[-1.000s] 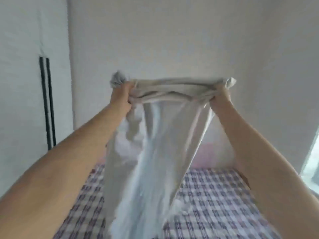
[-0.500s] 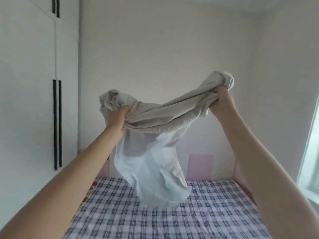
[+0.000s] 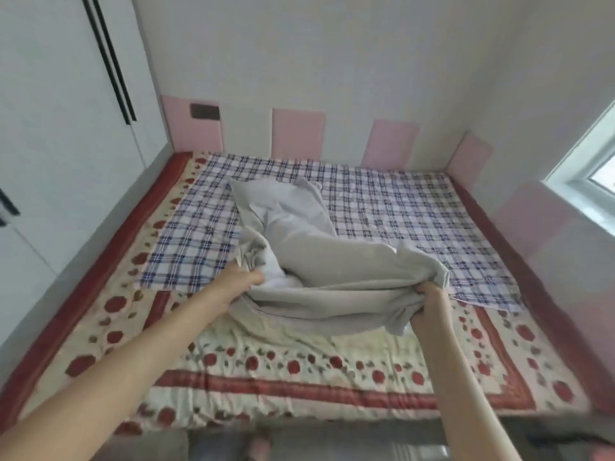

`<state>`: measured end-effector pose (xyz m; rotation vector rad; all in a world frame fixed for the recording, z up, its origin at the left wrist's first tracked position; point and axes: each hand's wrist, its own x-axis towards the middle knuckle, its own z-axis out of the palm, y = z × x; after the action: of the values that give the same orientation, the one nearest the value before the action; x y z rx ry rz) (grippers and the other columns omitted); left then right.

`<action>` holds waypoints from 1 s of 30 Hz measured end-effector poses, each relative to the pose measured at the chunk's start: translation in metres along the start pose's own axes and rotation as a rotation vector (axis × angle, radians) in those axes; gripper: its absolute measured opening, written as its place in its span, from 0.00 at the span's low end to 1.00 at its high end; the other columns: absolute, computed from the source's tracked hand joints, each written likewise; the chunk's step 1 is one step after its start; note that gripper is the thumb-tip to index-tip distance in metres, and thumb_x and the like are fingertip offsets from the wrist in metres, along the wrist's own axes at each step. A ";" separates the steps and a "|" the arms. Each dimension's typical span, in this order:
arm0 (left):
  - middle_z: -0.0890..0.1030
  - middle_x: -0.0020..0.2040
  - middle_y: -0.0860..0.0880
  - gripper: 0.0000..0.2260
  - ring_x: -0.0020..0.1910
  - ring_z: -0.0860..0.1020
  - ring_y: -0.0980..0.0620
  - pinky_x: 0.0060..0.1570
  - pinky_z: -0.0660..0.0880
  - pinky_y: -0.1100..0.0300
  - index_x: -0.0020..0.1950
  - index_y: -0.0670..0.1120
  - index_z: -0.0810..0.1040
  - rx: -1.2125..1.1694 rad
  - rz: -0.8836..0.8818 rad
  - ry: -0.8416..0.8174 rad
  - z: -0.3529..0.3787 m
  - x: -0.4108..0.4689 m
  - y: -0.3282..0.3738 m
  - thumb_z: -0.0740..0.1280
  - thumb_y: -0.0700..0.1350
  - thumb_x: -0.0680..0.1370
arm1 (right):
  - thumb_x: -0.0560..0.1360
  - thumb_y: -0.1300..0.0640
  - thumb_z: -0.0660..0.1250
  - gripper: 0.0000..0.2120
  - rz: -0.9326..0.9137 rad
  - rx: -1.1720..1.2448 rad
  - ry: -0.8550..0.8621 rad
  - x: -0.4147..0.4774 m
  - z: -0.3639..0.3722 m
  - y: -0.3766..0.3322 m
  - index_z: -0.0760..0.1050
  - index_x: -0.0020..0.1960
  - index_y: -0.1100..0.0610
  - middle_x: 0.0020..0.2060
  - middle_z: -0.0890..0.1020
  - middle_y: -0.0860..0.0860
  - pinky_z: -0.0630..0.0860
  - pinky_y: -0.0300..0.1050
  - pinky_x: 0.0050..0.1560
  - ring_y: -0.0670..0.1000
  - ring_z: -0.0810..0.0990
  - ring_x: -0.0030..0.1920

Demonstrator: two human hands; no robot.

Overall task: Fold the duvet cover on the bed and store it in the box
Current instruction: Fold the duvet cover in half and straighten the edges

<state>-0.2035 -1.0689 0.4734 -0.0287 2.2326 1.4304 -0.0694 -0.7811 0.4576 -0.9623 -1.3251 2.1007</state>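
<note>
The grey duvet cover (image 3: 332, 271) lies crumpled across the middle of the bed (image 3: 299, 377), its far end reaching over the blue checked sheet (image 3: 399, 207). My left hand (image 3: 241, 281) grips a bunched corner at the cover's left side. My right hand (image 3: 429, 299) grips the bunched edge at its right side. Both hands are low, close to the mattress. A white inner layer shows in the cover's opening beside my left hand. No box is in view.
A cream quilt with red flowers and a red border (image 3: 100, 261) covers the bed. White wardrobe doors (image 3: 60, 128) stand on the left, pink wall pads (image 3: 296, 133) behind, a window (image 3: 595, 174) on the right. Feet in slippers (image 3: 256, 449) show at the bottom.
Both hands came down from head height to the bed, bringing the cover with them. The cover, hanging in the air before, now lies spread over the mattress. The view tilted downward.
</note>
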 end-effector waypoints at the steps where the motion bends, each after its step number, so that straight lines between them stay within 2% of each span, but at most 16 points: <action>1: 0.70 0.44 0.50 0.14 0.41 0.71 0.53 0.37 0.67 0.60 0.58 0.43 0.66 0.120 -0.062 -0.026 0.008 -0.005 -0.020 0.66 0.40 0.76 | 0.76 0.69 0.54 0.11 0.094 -0.020 0.040 -0.004 -0.018 0.024 0.69 0.37 0.59 0.31 0.71 0.54 0.71 0.37 0.23 0.52 0.71 0.29; 4: 0.75 0.47 0.40 0.29 0.40 0.72 0.56 0.29 0.65 0.64 0.73 0.34 0.59 0.341 -0.216 -0.189 0.041 -0.031 -0.085 0.65 0.40 0.74 | 0.74 0.62 0.58 0.12 0.332 -0.066 0.101 -0.032 -0.075 0.091 0.63 0.34 0.54 0.28 0.66 0.51 0.64 0.40 0.26 0.50 0.64 0.28; 5: 0.76 0.44 0.39 0.31 0.38 0.72 0.57 0.25 0.62 0.65 0.73 0.32 0.57 0.419 -0.238 -0.232 0.048 -0.037 -0.098 0.64 0.39 0.74 | 0.73 0.59 0.60 0.12 0.396 -0.035 0.107 -0.037 -0.087 0.107 0.64 0.32 0.54 0.27 0.68 0.50 0.63 0.41 0.28 0.50 0.65 0.28; 7: 0.68 0.35 0.46 0.29 0.30 0.66 0.56 0.20 0.60 0.65 0.72 0.31 0.60 0.546 -0.285 -0.297 0.062 -0.050 -0.124 0.64 0.38 0.74 | 0.72 0.58 0.59 0.13 0.483 -0.010 0.107 -0.049 -0.107 0.131 0.66 0.29 0.54 0.28 0.72 0.51 0.65 0.42 0.32 0.52 0.69 0.29; 9: 0.64 0.33 0.49 0.21 0.27 0.63 0.54 0.18 0.60 0.66 0.65 0.35 0.69 0.633 -0.303 -0.352 0.070 -0.056 -0.134 0.64 0.38 0.73 | 0.73 0.52 0.60 0.13 0.587 -0.141 0.055 -0.052 -0.118 0.142 0.70 0.32 0.56 0.33 0.76 0.54 0.72 0.44 0.38 0.55 0.75 0.34; 11: 0.67 0.34 0.49 0.05 0.28 0.66 0.54 0.22 0.63 0.65 0.47 0.43 0.72 0.712 -0.294 -0.395 0.074 -0.061 -0.141 0.64 0.41 0.72 | 0.71 0.39 0.68 0.20 0.683 -0.418 -0.098 -0.050 -0.126 0.151 0.78 0.45 0.57 0.42 0.82 0.56 0.78 0.49 0.48 0.56 0.82 0.44; 12: 0.70 0.35 0.49 0.05 0.31 0.69 0.53 0.25 0.66 0.64 0.43 0.44 0.70 0.774 -0.285 -0.444 0.076 -0.059 -0.146 0.65 0.43 0.72 | 0.68 0.37 0.71 0.24 0.728 -0.594 -0.195 -0.051 -0.125 0.150 0.78 0.48 0.57 0.44 0.83 0.55 0.78 0.48 0.50 0.55 0.82 0.45; 14: 0.77 0.45 0.48 0.11 0.41 0.77 0.51 0.39 0.75 0.60 0.46 0.44 0.73 0.820 -0.303 -0.660 0.076 -0.055 -0.153 0.68 0.50 0.71 | 0.66 0.39 0.74 0.25 0.810 -1.026 -0.408 -0.056 -0.121 0.152 0.78 0.51 0.58 0.44 0.82 0.52 0.76 0.42 0.53 0.49 0.81 0.45; 16: 0.78 0.54 0.48 0.13 0.50 0.78 0.51 0.52 0.76 0.58 0.53 0.46 0.74 0.786 -0.431 -0.926 0.079 -0.055 -0.152 0.69 0.49 0.72 | 0.73 0.39 0.66 0.29 0.831 -1.525 -0.652 -0.063 -0.112 0.150 0.71 0.64 0.59 0.57 0.78 0.54 0.71 0.42 0.59 0.49 0.77 0.57; 18: 0.78 0.57 0.50 0.11 0.54 0.77 0.53 0.57 0.74 0.59 0.57 0.46 0.75 0.846 -0.506 -1.117 0.081 -0.048 -0.161 0.67 0.46 0.76 | 0.80 0.46 0.56 0.28 0.812 -1.805 -0.750 -0.062 -0.105 0.150 0.61 0.73 0.63 0.70 0.67 0.56 0.66 0.44 0.64 0.54 0.69 0.68; 20: 0.75 0.64 0.43 0.14 0.64 0.73 0.48 0.67 0.67 0.56 0.64 0.37 0.72 0.951 -0.546 -1.047 0.092 -0.038 -0.184 0.60 0.41 0.81 | 0.81 0.57 0.53 0.23 0.913 -1.855 -0.817 -0.057 -0.100 0.159 0.61 0.73 0.65 0.72 0.65 0.57 0.66 0.45 0.67 0.56 0.67 0.70; 22: 0.68 0.70 0.38 0.17 0.69 0.68 0.45 0.69 0.63 0.57 0.70 0.31 0.63 0.969 -0.586 -0.895 0.103 -0.027 -0.203 0.53 0.37 0.83 | 0.80 0.61 0.53 0.22 0.971 -1.870 -0.875 -0.048 -0.100 0.169 0.62 0.73 0.65 0.72 0.64 0.56 0.66 0.45 0.67 0.56 0.67 0.69; 25: 0.76 0.54 0.49 0.12 0.55 0.78 0.51 0.50 0.76 0.66 0.63 0.40 0.72 0.750 -0.704 -0.973 0.102 -0.007 -0.180 0.58 0.42 0.82 | 0.81 0.61 0.55 0.20 1.049 -1.818 -0.896 -0.037 -0.094 0.171 0.63 0.72 0.65 0.69 0.68 0.55 0.68 0.41 0.59 0.52 0.71 0.59; 26: 0.77 0.50 0.50 0.08 0.50 0.78 0.52 0.42 0.76 0.67 0.59 0.44 0.72 0.635 -0.709 -0.903 0.101 0.020 -0.173 0.59 0.44 0.81 | 0.81 0.60 0.56 0.19 1.059 -1.753 -0.863 -0.021 -0.087 0.175 0.65 0.71 0.64 0.63 0.72 0.54 0.68 0.40 0.56 0.50 0.70 0.54; 28: 0.74 0.41 0.48 0.05 0.39 0.75 0.52 0.31 0.72 0.64 0.52 0.44 0.71 0.447 -0.748 -0.601 0.091 0.066 -0.142 0.59 0.44 0.81 | 0.79 0.59 0.59 0.12 1.023 -1.603 -0.679 0.022 -0.067 0.167 0.72 0.60 0.62 0.45 0.74 0.50 0.70 0.41 0.49 0.50 0.72 0.45; 30: 0.69 0.36 0.46 0.05 0.30 0.69 0.52 0.27 0.66 0.64 0.45 0.41 0.70 0.267 -0.617 -0.315 0.074 0.146 -0.085 0.58 0.39 0.80 | 0.75 0.60 0.65 0.04 0.912 -1.218 -0.394 0.121 -0.013 0.126 0.72 0.45 0.60 0.33 0.73 0.51 0.73 0.41 0.35 0.49 0.74 0.33</action>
<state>-0.2811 -1.0090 0.3173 -0.3464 1.8990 0.7450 -0.1399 -0.7421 0.3019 -1.9561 -2.9301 1.9372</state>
